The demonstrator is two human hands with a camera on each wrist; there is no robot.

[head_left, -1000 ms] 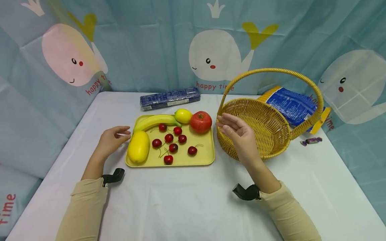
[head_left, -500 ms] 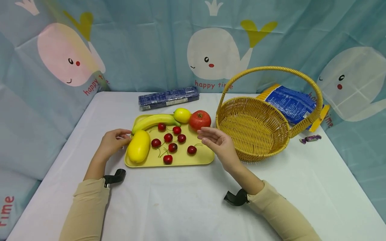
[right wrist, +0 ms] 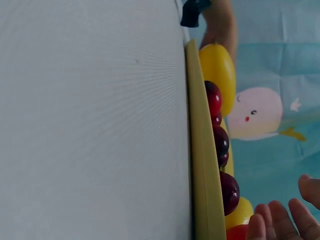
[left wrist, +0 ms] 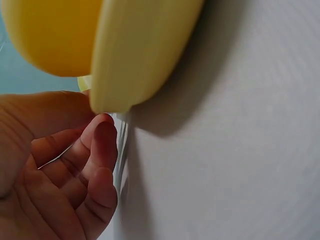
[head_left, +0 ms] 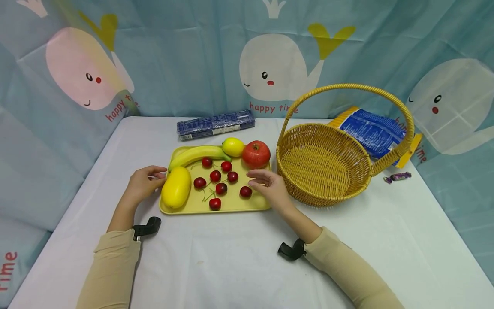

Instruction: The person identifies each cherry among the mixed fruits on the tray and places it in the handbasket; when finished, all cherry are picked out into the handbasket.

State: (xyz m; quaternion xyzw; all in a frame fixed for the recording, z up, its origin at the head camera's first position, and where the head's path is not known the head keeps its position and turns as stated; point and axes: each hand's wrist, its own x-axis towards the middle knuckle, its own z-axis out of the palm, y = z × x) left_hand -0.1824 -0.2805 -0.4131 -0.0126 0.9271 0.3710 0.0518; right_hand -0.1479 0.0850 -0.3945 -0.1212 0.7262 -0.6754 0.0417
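A yellow tray [head_left: 231, 207] bears a banana [head_left: 198, 155], a lemon [head_left: 233, 147], a round red fruit [head_left: 256, 154], a yellow oblong fruit [head_left: 176, 187] and several cherries [head_left: 215, 176] with stems. At the tray's left edge, my left hand [head_left: 143, 183] pinches the rim; the left wrist view shows the thumb [left wrist: 55, 110] and fingertips [left wrist: 104, 145] at its corner. My right hand [head_left: 272, 189] hovers over the tray's right side, fingers loosely bent and holding nothing. Nearest its fingertips lies a single cherry [head_left: 245, 192], apart from the others.
Right of the tray stands a wicker basket [head_left: 320, 167] with a tall arched handle. Behind it lies a blue and yellow bag [head_left: 370, 131], with a purple wrapped candy [head_left: 397, 177] nearby. A dark blue packet [head_left: 216, 125] lies behind the tray. A curtain hangs at the back.
My right hand has moved left and down from in front of the basket to above the tray. The left hand has come in slightly to the tray's rim. The fruits have stayed put.
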